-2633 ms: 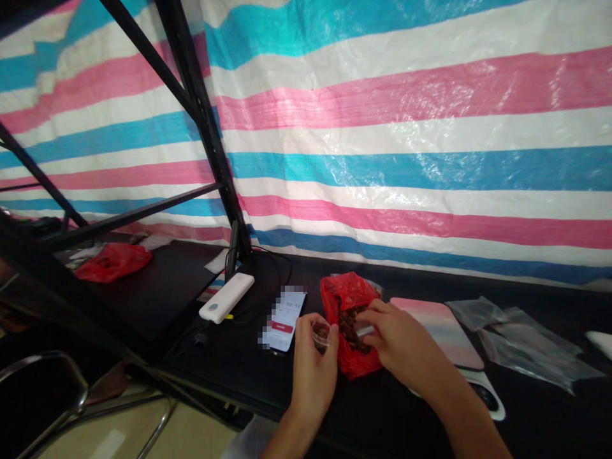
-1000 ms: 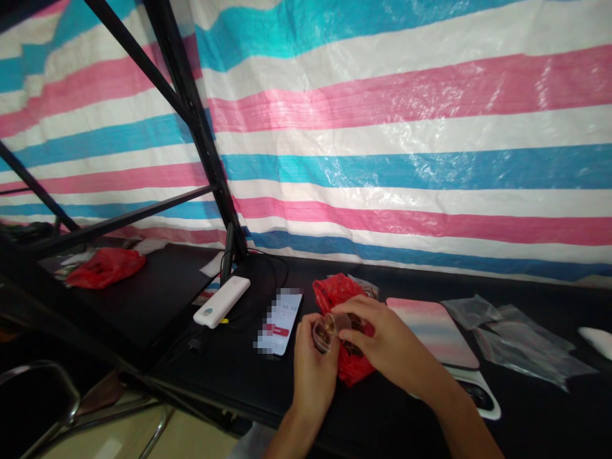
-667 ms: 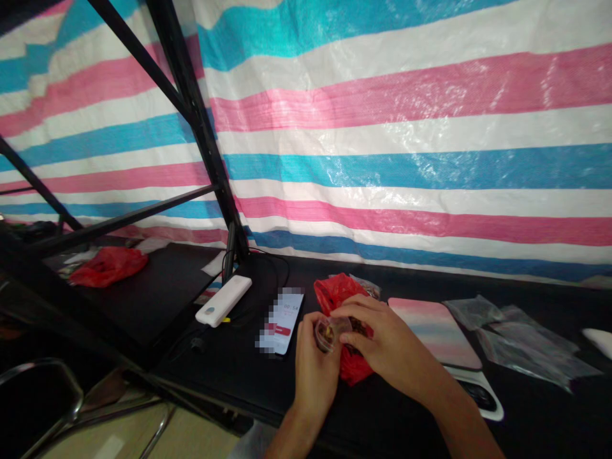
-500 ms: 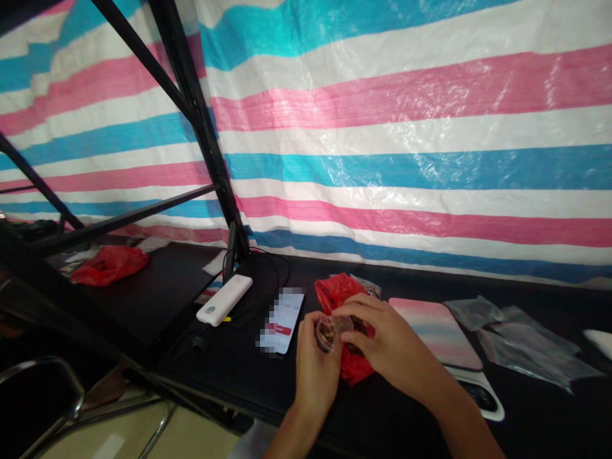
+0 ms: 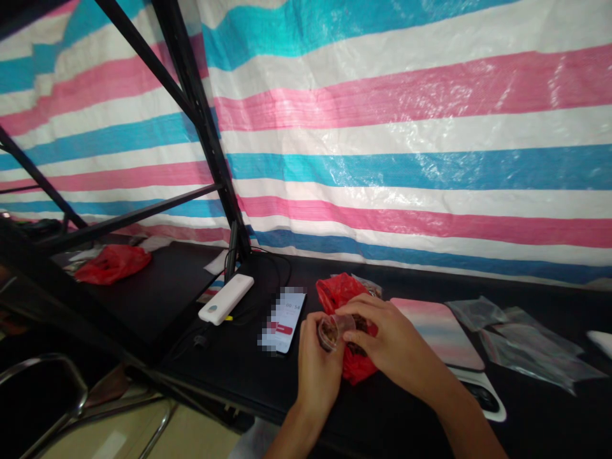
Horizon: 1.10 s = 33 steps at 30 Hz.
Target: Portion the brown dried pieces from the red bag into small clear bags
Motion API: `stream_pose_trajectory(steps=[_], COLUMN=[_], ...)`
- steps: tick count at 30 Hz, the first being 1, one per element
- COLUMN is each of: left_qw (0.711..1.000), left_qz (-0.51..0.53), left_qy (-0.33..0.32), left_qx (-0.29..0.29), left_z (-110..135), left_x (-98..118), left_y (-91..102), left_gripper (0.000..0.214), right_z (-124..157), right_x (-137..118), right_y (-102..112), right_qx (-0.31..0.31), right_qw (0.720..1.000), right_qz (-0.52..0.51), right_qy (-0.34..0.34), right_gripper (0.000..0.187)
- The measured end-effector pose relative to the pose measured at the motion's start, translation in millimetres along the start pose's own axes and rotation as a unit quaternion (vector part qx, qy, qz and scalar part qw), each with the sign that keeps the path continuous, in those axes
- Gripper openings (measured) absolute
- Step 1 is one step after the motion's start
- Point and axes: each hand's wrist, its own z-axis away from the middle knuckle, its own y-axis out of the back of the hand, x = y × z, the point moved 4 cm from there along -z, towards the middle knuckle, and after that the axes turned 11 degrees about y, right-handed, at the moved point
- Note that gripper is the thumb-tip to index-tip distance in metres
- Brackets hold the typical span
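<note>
My left hand is wrapped round a clear plastic bag with a rounded open mouth, and small brownish bits show inside. In my right hand is a small clear plastic cup, tipped sideways with its rim at the bag's mouth. Fingers hide much of both. Behind and under my hands lies an open red plastic bag with brown bits in it, partly covered by the right hand.
To the right sit a scale with a pinkish striped plate and several flat clear bags. On the left are a phone, a white power bank and cables. A black metal frame rises at the table's left edge.
The clear cup has tilted slightly more toward the bag's mouth, and more brown bits show in the bag. Both hands stay in nearly the same place.
</note>
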Motion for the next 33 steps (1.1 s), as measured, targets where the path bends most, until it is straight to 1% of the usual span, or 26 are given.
stream_pose_trajectory(steps=[4,7,9,12,14,16,18,20,22,23,25,27,29,31,33], left_qw=[1.0,1.0,1.0,1.0,1.0,0.999,0.998,0.996,0.992,0.991,0.989,0.989,0.99,0.991,0.991], left_qz=[0.003,0.001,-0.006,-0.012,-0.009,-0.006,-0.004,-0.002,0.001,0.002,0.001,-0.002,-0.003,0.001,0.002], left_qy=[-0.006,-0.005,-0.008,-0.017,-0.018,-0.018,-0.029,-0.054,-0.084,-0.096,-0.108,-0.1,-0.084,-0.079,-0.085], left_qx=[0.006,0.001,0.0,0.009,0.018,0.032,0.053,0.075,0.09,0.095,0.104,0.113,0.116,0.11,0.105], left_z=[0.4,0.2,0.0,0.3,0.9,2.0,3.5,5.4,7.6,8.6,10.2,10.7,10.5,10.1,9.6], left_x=[-0.6,-1.1,-0.8,0.8,2.0,3.6,6.7,11.3,16.0,17.8,19.3,17.6,13.8,10.2,8.3], left_y=[-0.3,-1.4,-2.1,-2.0,-1.1,0.9,3.8,6.8,8.8,9.5,10.7,12.4,14.3,15.8,16.5], left_gripper=[0.023,0.02,0.017,0.015,0.016,0.018,0.019,0.019,0.018,0.018,0.02,0.023,0.029,0.038,0.046], right_z=[2.4,3.4,4.2,6.8,9.2,11.0,11.5,10.7,9.5,9.2,9.4,10.6,12.1,12.4,10.9], right_x=[0.3,5.1,12.2,28.2,39.6,48.9,54.5,55.2,49.9,44.6,29.0,9.3,-9.2,-22.9,-29.1], right_y=[-1.0,-0.2,2.2,5.7,5.3,0.9,-6.3,-12.3,-12.9,-11.1,-5.7,-1.7,-2.7,-6.7,-11.5], right_qx=[0.002,0.017,0.035,0.05,0.043,0.02,-0.006,-0.013,0.005,0.017,0.029,0.013,-0.033,-0.062,-0.067], right_qw=[1.0,1.0,0.999,0.998,0.998,0.998,0.997,0.997,0.999,0.999,0.999,0.998,0.996,0.995,0.996], right_qz=[-0.011,-0.026,-0.031,-0.025,0.001,0.038,0.061,0.058,0.038,0.023,-0.018,-0.061,-0.083,-0.081,-0.059], right_qy=[-0.001,0.005,0.006,-0.013,-0.036,-0.052,-0.055,-0.047,-0.037,-0.033,-0.026,-0.023,-0.021,-0.002,0.02], right_gripper=[0.024,0.026,0.029,0.028,0.027,0.027,0.027,0.031,0.036,0.035,0.028,0.022,0.023,0.023,0.018])
